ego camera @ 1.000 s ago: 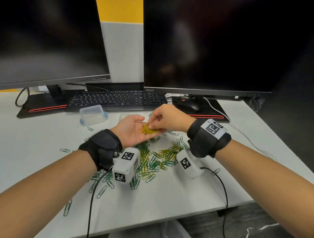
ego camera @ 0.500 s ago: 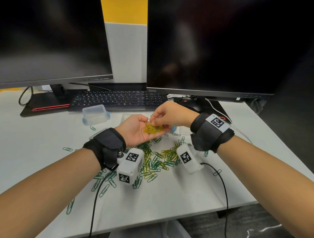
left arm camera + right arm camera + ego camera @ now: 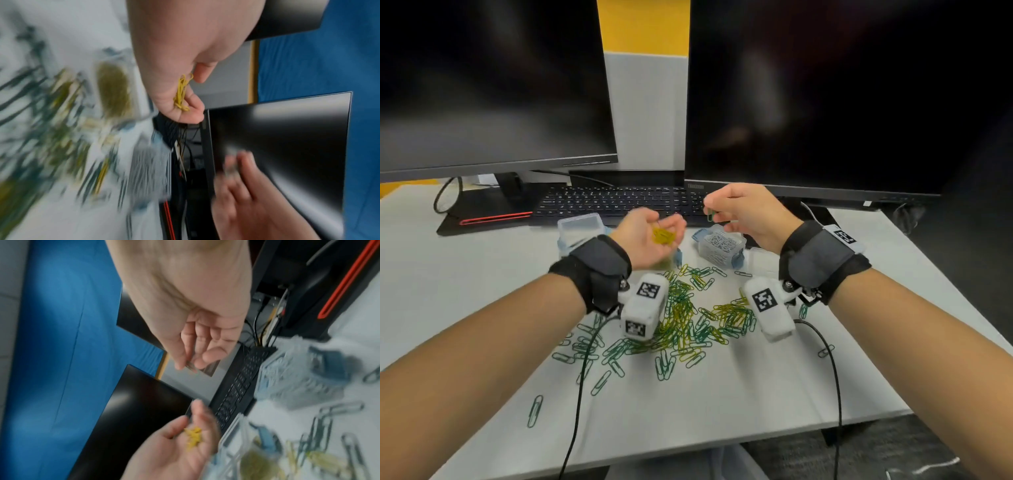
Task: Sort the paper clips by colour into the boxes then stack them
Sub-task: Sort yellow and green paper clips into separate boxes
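1. My left hand (image 3: 650, 236) is held palm up above the desk (image 3: 465, 291), just in front of the keyboard (image 3: 616, 202). Its fingers are cupped round a small bunch of yellow clips (image 3: 663, 236).
2. My right hand (image 3: 746, 212) is raised in front of the keyboard's right end, apart from the left. Thumb and forefinger pinch one green clip (image 3: 710, 216); the other fingers are loosely curled.
3. A clear box of silver clips (image 3: 719, 244) stands on the desk, below the right hand.
4. A lidded clear box (image 3: 580, 226) sits in front of the keyboard's left half.
5. The mixed green and yellow pile (image 3: 688, 318) lies further from the keyboard, between my wrists.
6. Both wrist views are motion-blurred.
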`<action>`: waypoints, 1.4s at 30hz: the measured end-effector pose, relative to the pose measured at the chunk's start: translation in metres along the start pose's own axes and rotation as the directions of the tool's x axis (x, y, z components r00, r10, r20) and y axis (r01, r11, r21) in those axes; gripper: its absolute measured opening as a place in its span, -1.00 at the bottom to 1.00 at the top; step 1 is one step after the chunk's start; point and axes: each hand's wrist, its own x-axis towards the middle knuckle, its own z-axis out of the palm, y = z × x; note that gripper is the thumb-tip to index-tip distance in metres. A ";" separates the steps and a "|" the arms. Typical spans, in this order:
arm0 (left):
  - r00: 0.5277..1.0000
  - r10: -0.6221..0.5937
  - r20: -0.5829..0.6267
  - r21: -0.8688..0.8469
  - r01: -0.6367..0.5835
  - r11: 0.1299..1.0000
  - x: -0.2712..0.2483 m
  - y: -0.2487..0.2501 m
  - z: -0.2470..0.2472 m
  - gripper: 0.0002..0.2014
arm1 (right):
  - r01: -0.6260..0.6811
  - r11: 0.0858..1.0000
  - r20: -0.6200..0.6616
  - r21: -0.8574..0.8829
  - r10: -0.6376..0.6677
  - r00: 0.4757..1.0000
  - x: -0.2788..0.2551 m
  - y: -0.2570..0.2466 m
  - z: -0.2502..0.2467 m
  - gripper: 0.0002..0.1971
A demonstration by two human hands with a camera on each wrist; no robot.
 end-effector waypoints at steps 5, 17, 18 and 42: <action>0.961 0.277 0.010 0.410 -0.257 0.875 0.018 0.032 0.003 -0.53 | -0.027 0.996 -0.042 -0.091 0.024 0.999 -0.006 0.008 -0.013 -0.84; 0.940 0.330 0.083 0.806 -0.258 0.533 0.020 0.009 0.007 -0.68 | -0.039 0.745 0.093 -0.666 0.135 0.987 -0.025 0.045 -0.044 -0.91; 0.959 0.260 0.111 0.851 -0.227 0.474 0.013 0.000 0.013 -0.74 | -0.038 0.686 0.102 -0.726 0.162 0.982 -0.026 0.050 -0.046 -0.92; 0.972 0.018 0.233 0.926 -0.228 0.300 -0.011 -0.056 0.014 -0.83 | -0.467 0.823 0.304 0.322 0.377 0.875 -0.052 0.073 -0.065 -0.76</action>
